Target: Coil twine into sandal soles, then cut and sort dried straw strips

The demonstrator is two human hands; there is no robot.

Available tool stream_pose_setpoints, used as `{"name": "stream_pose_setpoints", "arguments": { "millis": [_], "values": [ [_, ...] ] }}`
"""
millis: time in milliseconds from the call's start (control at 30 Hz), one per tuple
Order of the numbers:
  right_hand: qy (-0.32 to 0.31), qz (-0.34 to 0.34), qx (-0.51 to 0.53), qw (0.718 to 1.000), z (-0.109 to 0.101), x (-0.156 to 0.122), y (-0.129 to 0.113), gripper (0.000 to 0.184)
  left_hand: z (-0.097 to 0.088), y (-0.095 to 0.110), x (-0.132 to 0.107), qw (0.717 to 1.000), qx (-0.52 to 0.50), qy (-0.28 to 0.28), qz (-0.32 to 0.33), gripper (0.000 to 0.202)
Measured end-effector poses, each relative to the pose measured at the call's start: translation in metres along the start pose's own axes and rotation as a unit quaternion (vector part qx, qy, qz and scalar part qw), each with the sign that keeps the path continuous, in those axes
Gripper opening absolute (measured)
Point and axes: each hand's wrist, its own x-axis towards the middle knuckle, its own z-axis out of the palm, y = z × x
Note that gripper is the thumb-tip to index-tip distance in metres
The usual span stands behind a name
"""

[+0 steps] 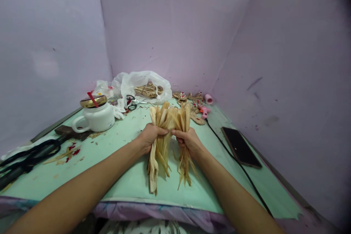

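Dry, straw-coloured corn husks (154, 168) hang in two bunches over the middle of the green table. My left hand (150, 136) is closed around the left bunch, thumb pressed across the front. Around the right bunch (185, 166) my right hand (189, 140) is closed in the same way, its thumb tip close to the left one. Between the hands some thin, pale husk (172, 117) spans from one bunch to the other. Both bunches stick up above the fists and fray out below them.
A white mug (100, 117) with a gold lid, a hammer (68, 131) and black-handled scissors (132, 102) lie left. Behind is a plastic bag (128, 83) of husks (149, 90). Right are woven pieces (196, 118), a pink glue gun (204, 111), its black cord (233, 157) and a phone (241, 147).
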Motion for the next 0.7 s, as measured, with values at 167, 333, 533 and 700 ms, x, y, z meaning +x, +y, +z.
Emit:
{"name": "stream_pose_setpoints", "arguments": {
  "millis": [167,333,533,700],
  "values": [
    [0.003,-0.008,-0.026,1.000,0.0018,-0.0018,0.0006,0.024,0.0001,-0.0021,0.0006,1.000,0.005,0.000,0.015,0.016],
    [0.007,-0.005,-0.040,0.999,0.0035,-0.0020,0.0010,0.021,-0.0013,-0.0027,0.0006,0.999,-0.004,-0.032,-0.003,0.016],
    [0.008,-0.013,-0.051,0.999,0.0032,-0.0016,0.0020,0.019,0.0006,-0.0019,-0.0012,1.000,0.005,-0.020,-0.013,0.016],
    [0.008,-0.002,-0.049,0.999,0.0044,-0.0017,0.0021,0.018,0.0017,-0.0038,0.0003,1.000,-0.007,-0.020,-0.001,0.017]
  ]
}}
